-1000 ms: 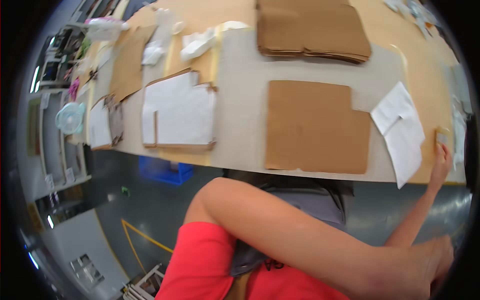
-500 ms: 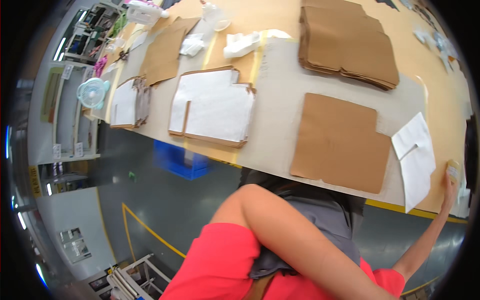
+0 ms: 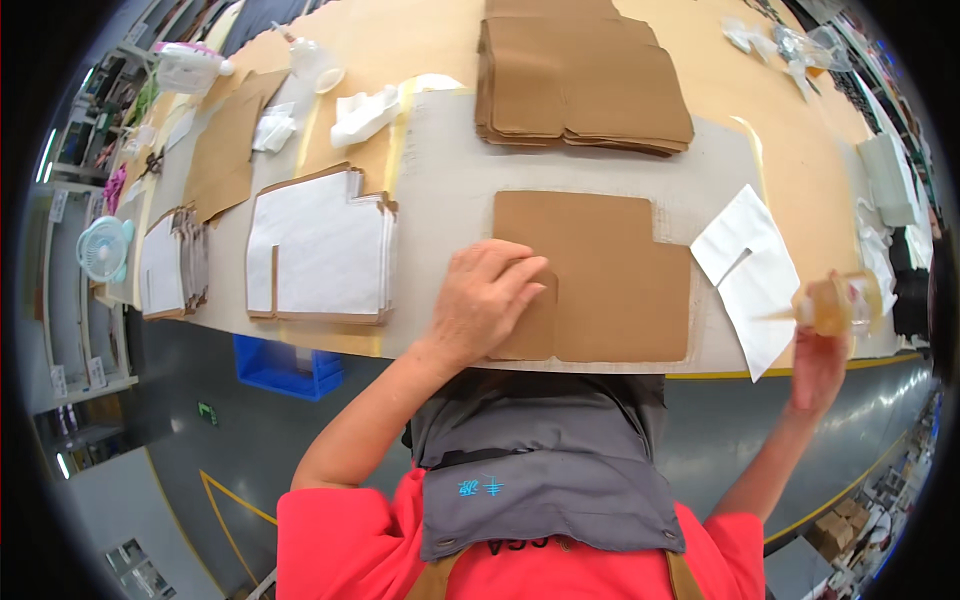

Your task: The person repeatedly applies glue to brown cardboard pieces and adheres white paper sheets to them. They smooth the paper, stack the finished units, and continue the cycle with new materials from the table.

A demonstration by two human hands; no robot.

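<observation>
Tan board covers the long worktable (image 3: 420, 50), with a pale grey sheet (image 3: 450, 180) laid across its near half. On that sheet lies a flat brown cardboard cutout with stepped corners (image 3: 610, 275), close to the near edge; behind it sits a stack of similar brown cardboard cutouts (image 3: 580, 75), and to its left a stack of white-faced cutouts (image 3: 320, 245). A white paper sheet with a slit (image 3: 750, 270) lies just right of the flat cutout.

Half a second ago the left arm was folded low across the person's body and off the table; now the left hand (image 3: 485, 300) rests palm down, fingers spread and gripping nothing, on the cutout's near left corner. The right hand (image 3: 820, 365), which earlier touched the table edge beside the white paper, is now raised just off that edge, closed around a small translucent amber bottle (image 3: 835, 305).
</observation>
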